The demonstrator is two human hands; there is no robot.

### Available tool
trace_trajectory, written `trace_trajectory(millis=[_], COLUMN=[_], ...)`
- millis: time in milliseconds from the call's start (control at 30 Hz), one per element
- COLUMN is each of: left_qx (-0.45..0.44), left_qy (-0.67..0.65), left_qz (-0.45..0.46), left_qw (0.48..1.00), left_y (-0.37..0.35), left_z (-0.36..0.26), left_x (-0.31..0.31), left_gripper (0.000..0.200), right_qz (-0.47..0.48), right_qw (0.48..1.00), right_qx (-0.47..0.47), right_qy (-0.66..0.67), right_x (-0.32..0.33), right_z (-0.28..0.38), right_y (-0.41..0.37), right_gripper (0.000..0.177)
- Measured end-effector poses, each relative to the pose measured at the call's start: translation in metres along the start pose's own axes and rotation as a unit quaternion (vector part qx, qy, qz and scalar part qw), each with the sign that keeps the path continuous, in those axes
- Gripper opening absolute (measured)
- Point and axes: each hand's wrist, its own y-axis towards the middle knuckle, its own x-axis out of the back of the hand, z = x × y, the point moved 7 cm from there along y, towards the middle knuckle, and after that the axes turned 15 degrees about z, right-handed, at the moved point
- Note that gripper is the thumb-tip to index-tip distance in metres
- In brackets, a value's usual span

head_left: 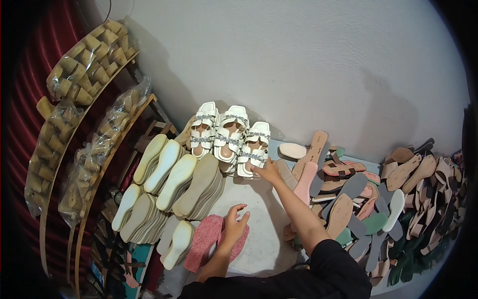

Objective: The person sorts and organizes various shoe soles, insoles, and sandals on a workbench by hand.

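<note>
White sandals [231,130] with decorated straps stand in three stacks against the wall. My right hand [268,172] is at the toe-side edge of the right stack, its thumb and fingers closed around a white sandal [253,158]. Over the pink soles [204,241] near my body, my left hand [236,224] is held with thumb and fingers apart and nothing between them. It partly covers one pink sole. Stacks of beige shoe soles [200,192] lie just left of the sandals.
On the left, shelves [102,99] carry plastic-bagged heel blocks [89,60]. A large pile of loose soles and sandals [348,199] spreads across the right. The white tabletop [261,244] shows between my arms, and a grey wall [298,65] rises behind.
</note>
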Motion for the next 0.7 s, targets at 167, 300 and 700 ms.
trace_trajectory(millis=[167, 300, 700], left_qx=[-0.001, 0.004, -0.091], left_qy=[-0.037, -0.105, -0.161], left_qz=[-0.001, 0.017, 0.079], left_qw=[0.999, 0.994, 0.980], left_y=[-0.017, -0.035, -0.130], left_z=[-0.006, -0.019, -0.024], left_x=[0.006, 0.003, 0.007], left_gripper=[0.029, 0.028, 0.034], right_qz=[-0.080, -0.061, -0.214], right_qw=[0.994, 0.956, 0.894], right_qx=[0.068, 0.157, 0.095], right_qy=[0.022, 0.239, 0.382], right_x=[0.011, 0.003, 0.035], right_z=[0.004, -0.019, -0.103], right_y=[-0.035, -0.087, -0.368], right_gripper=[0.079, 0.051, 0.017])
